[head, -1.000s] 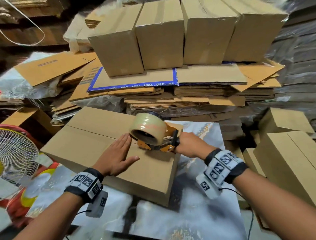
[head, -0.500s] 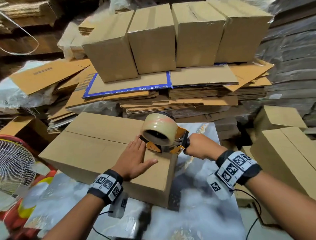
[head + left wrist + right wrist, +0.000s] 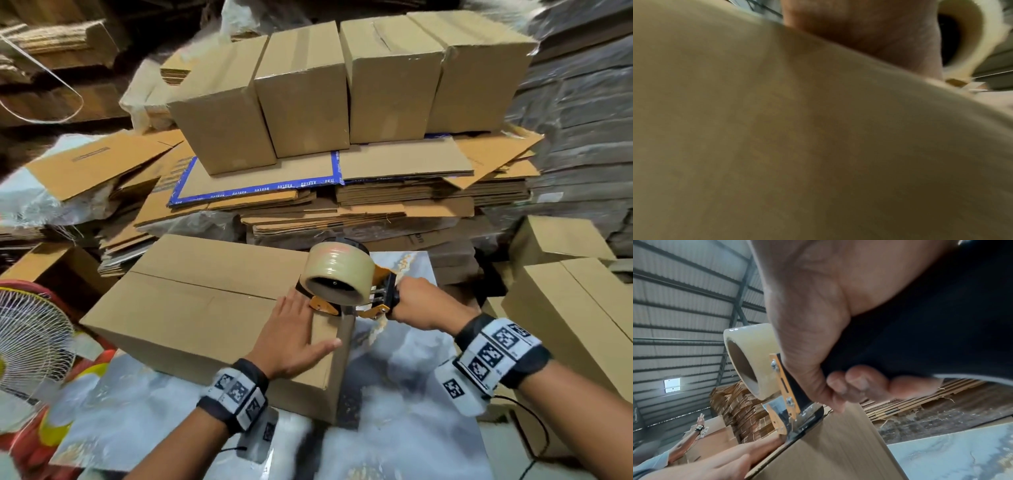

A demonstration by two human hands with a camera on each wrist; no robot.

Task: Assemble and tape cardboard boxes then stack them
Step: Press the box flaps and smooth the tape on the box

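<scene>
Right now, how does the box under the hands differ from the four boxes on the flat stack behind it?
1. The box under the hands lies on its long side on the table; the four boxes stand upright in a row.
2. Its seam looks mostly untaped, with the tape dispenser at its right end; a tape strip shows on at least one of the four.
3. The left hand presses it flat while the right hand grips the dispenser; nothing touches the four.

All are plain brown cardboard.

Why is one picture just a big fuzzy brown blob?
In the left wrist view the camera sits almost against the cardboard box, so it blurs; only the tape roll peeks in. The head view is sharper but bends straight edges. The right wrist view shows the right hand huge and soft.
</scene>
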